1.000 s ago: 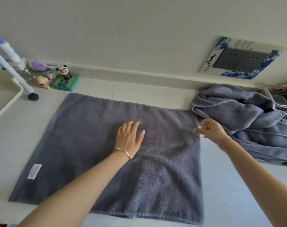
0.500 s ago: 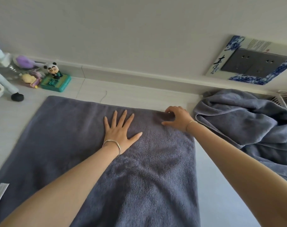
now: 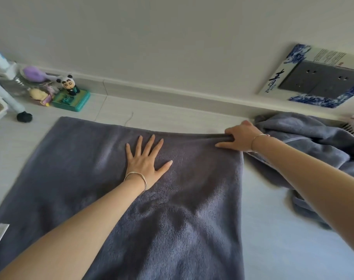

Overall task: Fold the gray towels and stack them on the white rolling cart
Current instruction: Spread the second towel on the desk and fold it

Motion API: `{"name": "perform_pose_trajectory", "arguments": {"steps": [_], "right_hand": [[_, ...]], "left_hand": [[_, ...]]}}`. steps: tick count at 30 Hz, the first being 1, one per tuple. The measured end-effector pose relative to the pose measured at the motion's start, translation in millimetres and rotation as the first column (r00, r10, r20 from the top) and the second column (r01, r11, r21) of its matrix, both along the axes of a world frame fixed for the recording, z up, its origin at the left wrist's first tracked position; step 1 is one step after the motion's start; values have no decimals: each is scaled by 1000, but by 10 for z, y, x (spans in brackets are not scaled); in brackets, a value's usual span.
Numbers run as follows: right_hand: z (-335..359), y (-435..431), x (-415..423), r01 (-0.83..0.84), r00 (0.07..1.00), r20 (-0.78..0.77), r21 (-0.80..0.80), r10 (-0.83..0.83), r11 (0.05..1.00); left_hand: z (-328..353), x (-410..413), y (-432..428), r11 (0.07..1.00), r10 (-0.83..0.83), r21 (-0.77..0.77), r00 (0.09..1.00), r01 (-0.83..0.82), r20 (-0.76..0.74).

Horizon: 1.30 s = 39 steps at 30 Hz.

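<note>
My right grip [image 3: 239, 137] has moved to the towel [image 3: 91, 168]'s upper-right corner and now grasps it, my left grip [image 3: 145, 160] pressing flat, fingers spread: I judge folding imminent.

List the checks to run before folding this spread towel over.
1. Right hand has a grip on the spread towel's far right corner: ok.
2. Left hand flat on its middle, pinning it: ok.
3. Towel surface smooth: ok.
4. Near edge straight: cannot tell, out of frame.
5. Towel pile clear of the corner: not ok, it crowds that corner.
6. Room on the rolling cart: cannot tell, only a leg and tray edge show.
</note>
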State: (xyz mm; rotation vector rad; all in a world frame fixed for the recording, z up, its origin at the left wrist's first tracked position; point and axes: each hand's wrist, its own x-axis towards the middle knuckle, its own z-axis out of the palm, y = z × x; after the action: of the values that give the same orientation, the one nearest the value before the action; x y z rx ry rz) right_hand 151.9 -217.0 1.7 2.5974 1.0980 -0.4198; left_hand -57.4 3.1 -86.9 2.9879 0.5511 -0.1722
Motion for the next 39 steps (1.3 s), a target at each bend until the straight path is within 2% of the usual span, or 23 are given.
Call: {"name": "perform_pose_trajectory", "arguments": {"steps": [2, 3, 5, 7, 10, 13, 15, 17, 19, 21, 25, 27, 30, 34, 39], "right_hand": [[-40, 46, -136, 31, 999, 23, -62, -29, 998], [-96, 75, -258, 68, 998, 20, -11, -68, 998], [-200, 209, -618, 157, 987, -21, 254, -157, 954], [-295, 428, -1159, 212, 977, -102, 471, -186, 856], [-578, 657, -2001, 240, 971, -150, 560, -188, 793], [-829, 484, -2385, 254, 967, -127, 516, -221, 818], [-895, 154, -2407, 318, 944, -85, 494, -320, 809], [-903, -224, -2396, 433, 882, -51, 477, -468, 765], [-880, -516, -2390, 569, 797, -78, 427, -598, 703], [-836, -624, -2444, 623, 751, -67, 401, -657, 671], [-715, -204, -2744, 464, 833, 2, 542, -553, 701], [-741, 136, -2971, 391, 886, -23, 572, -463, 721], [-844, 355, -3209, 393, 905, -79, 532, -418, 750], [-935, -72, -3256, 478, 855, -41, 451, -517, 754], [-828, -650, -3221, 639, 742, -72, 380, -667, 669]], "left_hand": [[-1, 2, 5, 1000, 1, -1, 1000, -1, -12], [-9, 1, 11, 1000, -1, -6, 1000, 1, -17], [2, -5, 13, 999, -13, -30, 1000, 13, 1], [47, -70, -18, 995, -13, -97, 995, 23, 95], [52, -336, -116, 988, -9, -144, 970, 45, 241], [-65, -624, -113, 994, -55, -78, 978, 72, 200], [-73, -663, -78, 995, -63, -69, 988, 73, 141], [-18, -619, -75, 994, -45, -91, 996, 53, 83], [41, -602, -125, 995, -43, -88, 998, 46, 36], [101, -699, -206, 992, -61, -107, 998, 62, 11], [68, -1229, -509, 974, -222, -44, 973, 224, 60], [7, -1448, -571, 974, -216, -66, 976, 218, 34], [-51, -1546, -528, 981, -180, -60, 981, 184, 74], [-35, -1552, -524, 983, -168, -57, 982, 173, 81], [-12, -1577, -519, 979, -193, -56, 981, 194, 19]]}}
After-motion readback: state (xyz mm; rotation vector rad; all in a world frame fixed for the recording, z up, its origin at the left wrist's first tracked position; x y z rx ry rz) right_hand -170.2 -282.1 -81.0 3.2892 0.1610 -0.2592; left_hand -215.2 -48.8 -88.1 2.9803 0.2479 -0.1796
